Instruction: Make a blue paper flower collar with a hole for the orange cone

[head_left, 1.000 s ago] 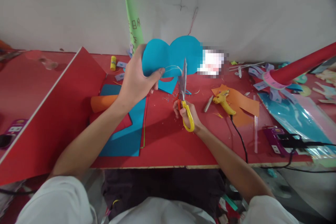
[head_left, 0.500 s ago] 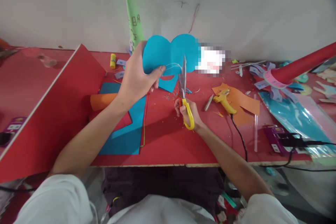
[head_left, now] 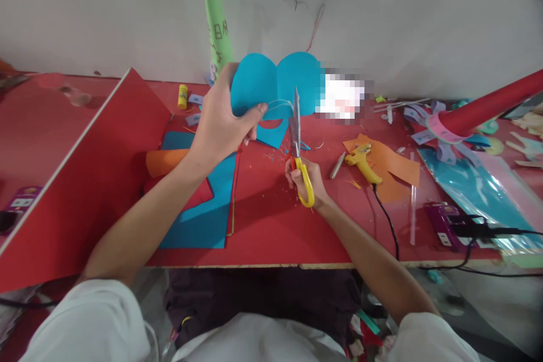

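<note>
My left hand [head_left: 220, 124] pinches a blue paper shape [head_left: 271, 82] with two rounded lobes, holding it upright above the red table [head_left: 271, 226]. My right hand [head_left: 303, 178] grips yellow-handled scissors [head_left: 297, 141], whose blades point up into the lower edge of the blue paper. A thin white curl of cut paper hangs beside the blades. A blue offcut [head_left: 271, 134] lies on the table just below.
A yellow glue gun [head_left: 360, 161] with a black cord rests on orange paper [head_left: 392, 167] to the right. Blue and red sheets [head_left: 203, 209] and an orange roll [head_left: 163, 161] lie left. A large red board [head_left: 85, 181] leans at left; a red tube [head_left: 487, 104] and purple device [head_left: 445, 226] sit right.
The scissors and my right hand have shifted slightly up and into the blue paper. My left hand has raised the paper a little.
</note>
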